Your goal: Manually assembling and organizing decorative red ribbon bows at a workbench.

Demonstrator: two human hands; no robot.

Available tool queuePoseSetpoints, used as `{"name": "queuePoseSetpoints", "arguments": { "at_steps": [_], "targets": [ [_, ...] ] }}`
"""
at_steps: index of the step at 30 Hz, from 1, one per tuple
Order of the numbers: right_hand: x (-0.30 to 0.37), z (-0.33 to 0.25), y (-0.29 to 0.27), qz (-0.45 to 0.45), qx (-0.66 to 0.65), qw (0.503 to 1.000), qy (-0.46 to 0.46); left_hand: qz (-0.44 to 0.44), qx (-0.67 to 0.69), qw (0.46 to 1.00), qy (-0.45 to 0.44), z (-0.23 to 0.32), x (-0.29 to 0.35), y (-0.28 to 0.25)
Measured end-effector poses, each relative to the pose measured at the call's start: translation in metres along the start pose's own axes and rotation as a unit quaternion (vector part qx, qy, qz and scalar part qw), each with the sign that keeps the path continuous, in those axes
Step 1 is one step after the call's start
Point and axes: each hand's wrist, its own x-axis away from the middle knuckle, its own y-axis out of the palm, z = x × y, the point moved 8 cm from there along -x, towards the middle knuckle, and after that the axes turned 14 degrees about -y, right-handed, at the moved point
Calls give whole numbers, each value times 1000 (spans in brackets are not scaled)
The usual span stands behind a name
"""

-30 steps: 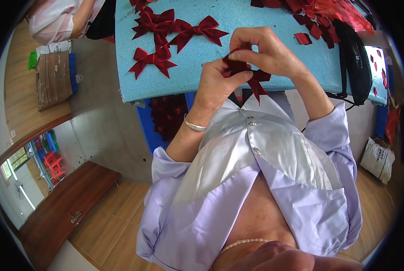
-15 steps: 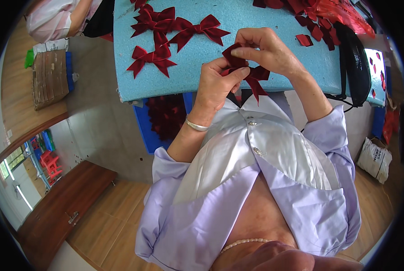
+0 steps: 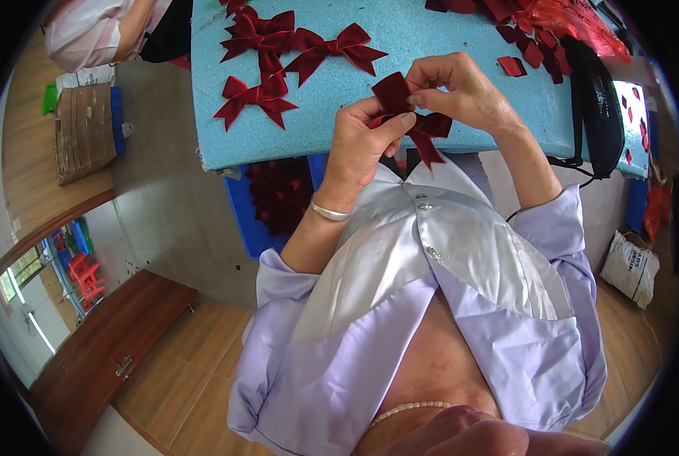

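Observation:
A dark red velvet bow [image 3: 428, 138] hangs over the near edge of the blue table, pinched between the thumb and fingers of my left hand [image 3: 360, 140]. From its middle a short red velvet strip [image 3: 391, 93] stands up. My right hand [image 3: 461, 95] is closed, thumb and fingertips pinching at the right edge of that strip; the fingertips partly hide the contact. To the left on the tabletop lie finished-looking velvet bows: one [image 3: 333, 49] beside my hands, one [image 3: 256, 99] nearer the table's left edge, and a small cluster [image 3: 259, 34] behind.
Loose red velvet pieces [image 3: 533, 53] and a red plastic bag [image 3: 582, 30] lie at the table's far right. A black bag [image 3: 604, 121] hangs at its right edge. Below stands a blue crate [image 3: 256, 228] of red items. Another person's arm [image 3: 132, 30] shows at far left.
My right hand has slid slightly right and down along the strip, so more of the upright strip shows. My left hand keeps its pinch on the bow.

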Motion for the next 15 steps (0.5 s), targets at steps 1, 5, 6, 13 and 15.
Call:
{"name": "queuePoseSetpoints", "arguments": {
  "at_steps": [1,5,6,13,15],
  "targets": [
    [2,4,-2,24,-44,999,14,5,4,1000,-9,-1,1,-1],
    [5,11,-28,131,-117,984,-33,-4,-14,1000,-12,-1,2,-5],
    [6,10,-32,105,-106,988,-32,-4,-15,1000,-14,-1,2,-4],
    [-18,-13,6,-14,-26,996,-79,23,-41,999,-1,0,3,4],
    [-17,-9,0,51,-11,997,-49,26,-32,999,8,2,2,0]
  ]
}}
